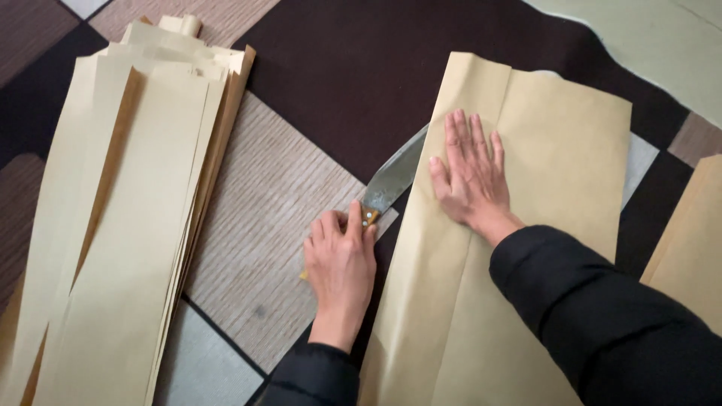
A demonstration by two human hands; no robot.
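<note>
1. Head view looks down at a patterned carpet [271,203] of brown, beige and grey blocks, with two dark-sleeved arms coming in from the bottom edge.
2. At centre frame the left hand [340,256] is closed around the handle of a knife [391,180], thumb laid along the top; the blade points toward the upper right and slips under the left edge of the folded paper.
3. Right of centre, the right hand [470,177] lies flat with its fingers spread, gripping nothing, pressing down on a large folded sheet of tan paper [526,248] that runs from the upper middle to the bottom edge.
4. By the look of it, the step in hand is slitting this sheet along its fold, with the blade only just entered.
5. A clean cut would call for the blade staying in the crease while the flat palm keeps the sheet from sliding.
6. A stack of long cut strips [120,225] fills the left of the frame, well apart from both hands.
7. More tan paper [692,240] shows at the right edge.
</note>
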